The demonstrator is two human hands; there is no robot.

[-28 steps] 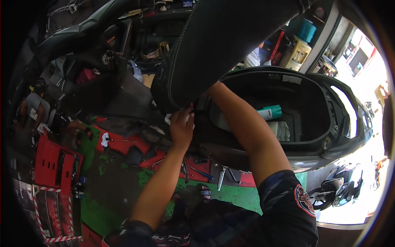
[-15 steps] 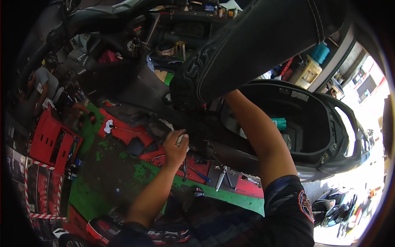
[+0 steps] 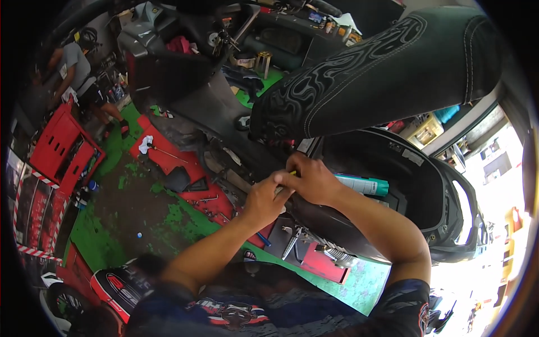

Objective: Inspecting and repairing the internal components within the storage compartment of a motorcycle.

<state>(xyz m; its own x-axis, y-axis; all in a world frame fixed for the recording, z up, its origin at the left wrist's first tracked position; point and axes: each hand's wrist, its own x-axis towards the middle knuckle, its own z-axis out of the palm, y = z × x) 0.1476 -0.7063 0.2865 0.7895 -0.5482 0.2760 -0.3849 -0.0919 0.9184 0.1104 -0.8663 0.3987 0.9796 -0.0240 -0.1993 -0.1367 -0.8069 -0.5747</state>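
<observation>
My left hand (image 3: pixel 264 201) and my right hand (image 3: pixel 312 181) meet beside the front of the scooter's underseat compartment (image 3: pixel 412 147). Both are closed, with the fingers bent and touching. A small yellow thing (image 3: pixel 293 173) shows at the right fingertips; its kind is hidden. Something pale peeks out between the left fingers, too covered to name. Over my hands the black stitched seat (image 3: pixel 387 78) is tipped up. A white spray can with a teal cap (image 3: pixel 364 184) lies in the compartment, just past my right wrist.
Red mats (image 3: pixel 168 163) with scattered tools and parts lie on the green floor at left. A shock absorber (image 3: pixel 336 253) and a folding-handled tool (image 3: pixel 291 245) are below the scooter. A red tool cart (image 3: pixel 59 143) stands far left, near a bent-over person (image 3: pixel 76 67).
My right hand has come out from behind the raised seat down to my left hand. The left hand has moved right. The view has shifted, and more of the spray can shows.
</observation>
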